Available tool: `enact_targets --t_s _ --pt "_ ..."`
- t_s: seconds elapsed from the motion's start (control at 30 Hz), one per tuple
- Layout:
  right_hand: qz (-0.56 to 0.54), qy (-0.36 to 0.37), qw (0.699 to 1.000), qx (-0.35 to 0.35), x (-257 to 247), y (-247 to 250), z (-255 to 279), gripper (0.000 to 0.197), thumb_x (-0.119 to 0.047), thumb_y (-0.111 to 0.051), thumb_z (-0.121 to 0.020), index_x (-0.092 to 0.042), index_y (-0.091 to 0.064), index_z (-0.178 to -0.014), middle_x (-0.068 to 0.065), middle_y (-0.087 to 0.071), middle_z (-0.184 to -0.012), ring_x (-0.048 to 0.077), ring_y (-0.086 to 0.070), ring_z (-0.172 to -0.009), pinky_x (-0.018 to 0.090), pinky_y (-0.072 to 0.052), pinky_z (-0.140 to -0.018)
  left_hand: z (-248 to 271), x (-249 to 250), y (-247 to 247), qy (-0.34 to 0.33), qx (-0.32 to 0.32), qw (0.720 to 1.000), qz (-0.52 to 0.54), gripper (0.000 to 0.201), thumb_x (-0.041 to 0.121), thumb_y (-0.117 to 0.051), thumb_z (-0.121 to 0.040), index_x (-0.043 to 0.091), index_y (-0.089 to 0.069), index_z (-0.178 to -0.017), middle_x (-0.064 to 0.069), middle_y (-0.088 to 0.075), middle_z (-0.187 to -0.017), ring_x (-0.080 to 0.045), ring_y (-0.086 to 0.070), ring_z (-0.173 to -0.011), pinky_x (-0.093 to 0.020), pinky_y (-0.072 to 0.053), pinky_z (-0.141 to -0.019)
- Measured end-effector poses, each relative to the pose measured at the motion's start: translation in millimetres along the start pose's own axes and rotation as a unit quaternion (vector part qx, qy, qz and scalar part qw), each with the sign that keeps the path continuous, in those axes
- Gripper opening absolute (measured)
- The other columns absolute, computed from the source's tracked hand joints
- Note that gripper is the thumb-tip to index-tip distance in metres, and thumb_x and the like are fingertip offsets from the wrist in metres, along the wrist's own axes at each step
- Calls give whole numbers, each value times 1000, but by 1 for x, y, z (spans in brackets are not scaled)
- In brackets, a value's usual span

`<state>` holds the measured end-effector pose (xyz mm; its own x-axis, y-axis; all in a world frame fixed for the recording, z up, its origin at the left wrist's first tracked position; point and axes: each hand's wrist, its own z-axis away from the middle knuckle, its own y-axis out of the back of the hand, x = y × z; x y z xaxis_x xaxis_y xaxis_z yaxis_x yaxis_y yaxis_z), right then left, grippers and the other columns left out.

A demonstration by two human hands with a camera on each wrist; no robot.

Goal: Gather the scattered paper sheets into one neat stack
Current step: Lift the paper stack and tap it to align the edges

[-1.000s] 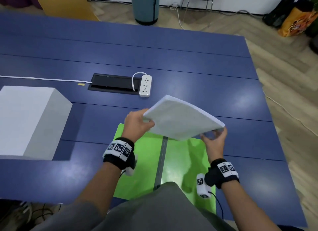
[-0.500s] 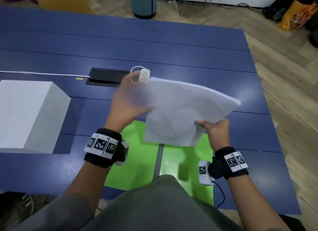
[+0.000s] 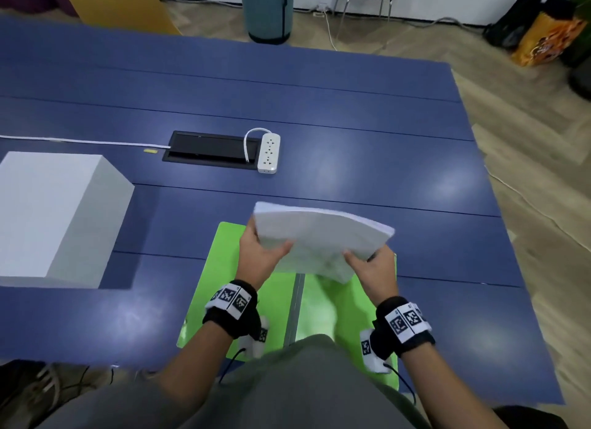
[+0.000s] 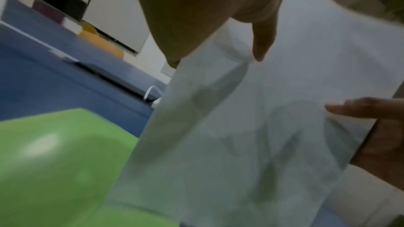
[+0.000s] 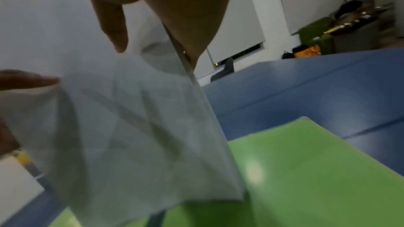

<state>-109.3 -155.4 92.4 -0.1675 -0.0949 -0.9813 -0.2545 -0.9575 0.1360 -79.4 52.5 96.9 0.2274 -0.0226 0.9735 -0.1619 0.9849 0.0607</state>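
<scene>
Here the stack [image 3: 319, 240] is held in the air above the green mat [image 3: 220, 268] on the blue bench [image 3: 319, 108], bowed upward. The left hand [image 3: 259, 256] pinches its left edge, the right hand [image 3: 374, 270] its near right edge (thumbs on top, fingers [image 4: 354, 110] curled under). A white box [image 3: 51, 214] sits well left
</scene>
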Motion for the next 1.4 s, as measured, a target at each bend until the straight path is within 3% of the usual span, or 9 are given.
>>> enact_targets --t_s 0.17,0.43,0.5,0.77,0.9,0.97,1.13,1.3,1.4 --pt "-5 3 1000 22 -8 -5 -10 21 11 -64 -82 -10 -67 -85 -3 -71 -80 -3 -66 -67 13 -51 -66 -6 3 -13 3 6 1000 10 33 2 -78 -64 19 -62 -86 4 -69 -83 -9 -65 -70 -19 -53 -66" --pt "-5 39 999 -21 -17 10 -29 39 22 -58 -76 -15 -59 -89 -10 -68 -81 0 -61 -72 16 -48 -66 -20 30 9 -94 -73 993 10 54 -11 -74 -67 22 -54 -105 5 -63 -96 -5 -60 -79 -17 -51 -71" --pt "10 27 1000 -7 -15 0 -30 37 19 -59 -80 -19 -57 -77 -17 -67 -64 -6 -61 -61 11 -46 -63 -24 23 3 -76 -42 996 5 46 -7 -75 -68 23 -57 -97 4 -64 -93 0 -62 -76 -17 -51 -69" --pt "-40 76 995 49 -25 -20 -33 18 5 -63 -86 -6 -66 -99 -6 -71 -88 4 -65 -81 15 -52 -75 -35 29 -10 -93 77 991 50 24 3 -74 -78 11 -64 -98 0 -70 -91 -10 -66 -79 -19 -55 -72" --pt "32 -6 999 -12 11 -28 -22 18 0 -60 -88 -4 -61 -106 9 -67 -96 19 -64 -88 22 -52 -72 -30 -12 -10 -3 62 998 17 26 3 -74 -78 3 -65 -102 -4 -70 -91 -17 -68 -82 -19 -55 -69" --pt "40 -42 998 -27 22 -33 -18 18 -1 -57 -90 -11 -56 -106 8 -64 -96 22 -62 -89 12 -50 -68 -26 -26 -10 25 50 998 9 22 -1 -71 -80 2 -64 -100 -7 -69 -90 -6 -69 -75 -17 -53 -66" --pt "24 -13 999 -23 15 -23 -18 19 -3 -60 -87 -6 -60 -106 -1 -67 -94 -5 -64 -80 8 -48 -71 -23 -25 0 -1 48 999 -6 28 2 -73 -78 7 -61 -103 0 -70 -91 2 -67 -76 -14 -53 -68" --pt "36 -58 997 -42 27 -22 -12 29 11 -59 -82 -16 -58 -91 1 -65 -85 -1 -63 -72 15 -49 -65 -13 -44 -4 42 20 998 -36 27 -8 -71 -76 14 -62 -90 1 -68 -84 1 -66 -69 -25 -51 -68" --pt "38 -63 997 -37 30 -18 -21 29 13 -57 -82 -15 -60 -88 2 -66 -83 19 -63 -80 14 -50 -65 -21 -34 -10 13 18 998 -52 27 -9 -68 -76 14 -62 -91 -3 -68 -85 -6 -65 -70 -26 -51 -68"
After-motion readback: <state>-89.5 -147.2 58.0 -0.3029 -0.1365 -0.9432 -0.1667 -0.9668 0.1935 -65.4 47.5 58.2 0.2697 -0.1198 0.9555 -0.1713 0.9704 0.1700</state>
